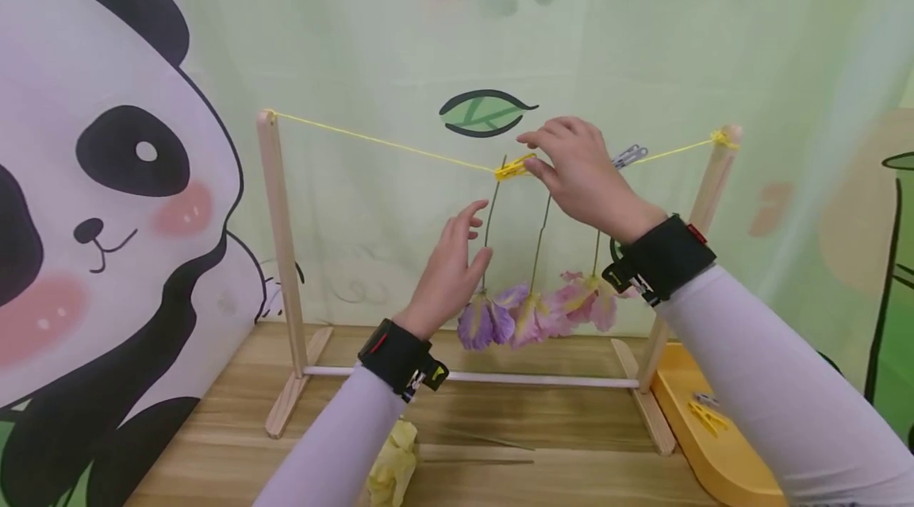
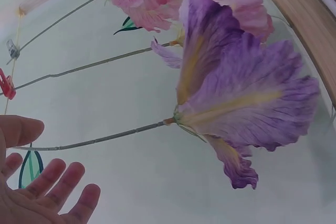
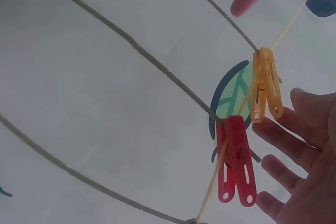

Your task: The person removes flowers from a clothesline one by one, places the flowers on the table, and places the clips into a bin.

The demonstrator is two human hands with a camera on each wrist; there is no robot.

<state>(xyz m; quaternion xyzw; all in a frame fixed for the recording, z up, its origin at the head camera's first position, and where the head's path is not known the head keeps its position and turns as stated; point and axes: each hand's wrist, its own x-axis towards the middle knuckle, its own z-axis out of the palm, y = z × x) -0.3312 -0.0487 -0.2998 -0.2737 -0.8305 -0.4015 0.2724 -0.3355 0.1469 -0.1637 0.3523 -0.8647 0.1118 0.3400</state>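
Observation:
A purple artificial flower (image 2: 247, 95) hangs head-down by its stem from the yellow string (image 1: 385, 144), held there by a yellow clothespin (image 3: 266, 85). My right hand (image 1: 581, 174) is right beside that clothespin, thumb and fingers spread near its handle ends and not pinching it. My left hand (image 1: 450, 273) is lower, close to the purple flower's stem (image 2: 115, 136), with fingers loosely extended. Two pink flowers (image 1: 589, 301) hang alongside on the string. A red clothespin (image 3: 236, 161) holds the middle stem, and a grey clothespin (image 1: 631, 156) is farther right.
Wooden posts (image 1: 282, 245) with a white crossbar (image 1: 543, 380) carry the string. A yellow tray (image 1: 735, 467) with clothespins stands at the right. A pale yellow flower (image 1: 394, 463) lies on the wooden table (image 1: 214, 443) near the front, with thin stems beside it. A panda-printed curtain hangs behind.

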